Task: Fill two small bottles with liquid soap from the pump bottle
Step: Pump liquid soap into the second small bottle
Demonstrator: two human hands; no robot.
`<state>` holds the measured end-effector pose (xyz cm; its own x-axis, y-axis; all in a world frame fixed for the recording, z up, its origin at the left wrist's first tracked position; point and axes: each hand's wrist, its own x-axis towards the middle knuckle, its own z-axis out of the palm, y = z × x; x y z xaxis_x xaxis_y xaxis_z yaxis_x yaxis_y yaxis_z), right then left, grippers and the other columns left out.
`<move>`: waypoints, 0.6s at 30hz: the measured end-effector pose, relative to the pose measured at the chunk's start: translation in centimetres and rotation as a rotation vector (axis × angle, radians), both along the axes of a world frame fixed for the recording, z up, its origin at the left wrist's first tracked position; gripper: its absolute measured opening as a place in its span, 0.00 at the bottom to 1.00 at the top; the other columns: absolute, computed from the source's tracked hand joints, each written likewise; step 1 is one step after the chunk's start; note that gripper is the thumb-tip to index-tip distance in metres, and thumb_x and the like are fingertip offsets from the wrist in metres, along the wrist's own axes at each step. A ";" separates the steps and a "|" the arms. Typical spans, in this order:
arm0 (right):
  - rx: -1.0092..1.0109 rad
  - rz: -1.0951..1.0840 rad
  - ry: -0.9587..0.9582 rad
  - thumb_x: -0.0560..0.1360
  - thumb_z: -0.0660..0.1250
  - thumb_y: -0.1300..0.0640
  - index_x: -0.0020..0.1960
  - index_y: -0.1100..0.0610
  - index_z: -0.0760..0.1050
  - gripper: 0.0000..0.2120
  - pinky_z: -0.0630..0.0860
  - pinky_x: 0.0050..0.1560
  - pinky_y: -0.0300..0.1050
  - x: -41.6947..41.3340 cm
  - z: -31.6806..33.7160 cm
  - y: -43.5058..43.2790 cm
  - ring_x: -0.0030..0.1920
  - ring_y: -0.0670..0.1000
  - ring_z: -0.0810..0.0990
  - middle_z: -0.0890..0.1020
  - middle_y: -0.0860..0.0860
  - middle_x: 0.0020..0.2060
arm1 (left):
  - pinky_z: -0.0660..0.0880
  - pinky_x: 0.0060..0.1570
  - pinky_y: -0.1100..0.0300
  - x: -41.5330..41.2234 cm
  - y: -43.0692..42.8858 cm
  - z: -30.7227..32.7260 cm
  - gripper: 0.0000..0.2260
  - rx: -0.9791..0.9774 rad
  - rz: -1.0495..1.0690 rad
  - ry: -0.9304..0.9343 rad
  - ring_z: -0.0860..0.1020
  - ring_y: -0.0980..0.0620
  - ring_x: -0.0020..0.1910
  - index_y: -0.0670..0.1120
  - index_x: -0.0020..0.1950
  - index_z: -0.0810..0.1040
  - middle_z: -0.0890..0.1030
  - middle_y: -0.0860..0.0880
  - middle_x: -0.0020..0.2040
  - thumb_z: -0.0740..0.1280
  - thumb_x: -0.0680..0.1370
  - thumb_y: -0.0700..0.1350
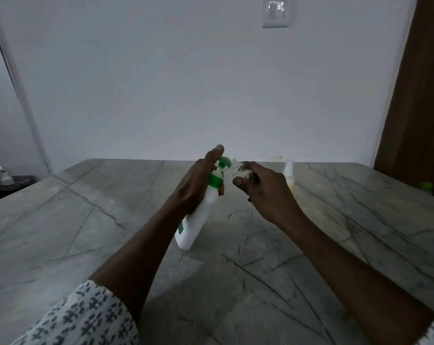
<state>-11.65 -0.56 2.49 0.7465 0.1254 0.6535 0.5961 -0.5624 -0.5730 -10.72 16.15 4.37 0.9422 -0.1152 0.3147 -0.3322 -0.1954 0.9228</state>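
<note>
My left hand point(198, 180) grips the white pump bottle point(198, 217) around its upper body, just below the green collar. The bottle is tilted to the right and lifted off the table, and my index finger lies over the green pump head point(224, 162). My right hand point(263, 188) pinches a small clear bottle point(240, 170), tilted with its threaded mouth at the pump's nozzle. A second small bottle point(289, 176), with a white top and yellowish liquid in its lower part, stands upright on the table behind my right hand.
The grey veined stone table point(111, 232) fills the lower view, with a white wall behind it. A brown wooden panel point(420, 108) rises at the right. A dark low stand point(9, 185) with a small white object sits past the table's left edge.
</note>
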 end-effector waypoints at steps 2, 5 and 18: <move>0.011 0.018 -0.022 0.78 0.67 0.51 0.63 0.57 0.76 0.16 0.81 0.50 0.52 -0.1 0.2 -0.1 0.42 0.55 0.82 0.79 0.51 0.41 | 0.74 0.35 0.57 0.2 0.1 0.1 0.25 -0.027 -0.029 0.012 0.76 0.49 0.28 0.46 0.41 0.78 0.78 0.45 0.30 0.56 0.82 0.64; 0.030 0.081 -0.045 0.77 0.68 0.51 0.61 0.54 0.76 0.14 0.81 0.48 0.55 0.1 0.5 -0.1 0.42 0.54 0.81 0.81 0.52 0.41 | 0.71 0.27 0.62 0.5 1.1 0.3 0.26 -0.091 -0.199 0.099 0.73 0.49 0.23 0.44 0.35 0.78 0.76 0.43 0.27 0.61 0.78 0.66; 0.332 0.484 0.086 0.79 0.66 0.54 0.61 0.55 0.72 0.12 0.79 0.55 0.62 0.5 0.3 1.1 0.54 0.55 0.81 0.82 0.54 0.53 | 0.69 0.22 0.63 1.7 1.7 0.3 0.26 -0.091 -0.474 0.076 0.72 0.48 0.18 0.43 0.31 0.81 0.77 0.42 0.23 0.70 0.69 0.67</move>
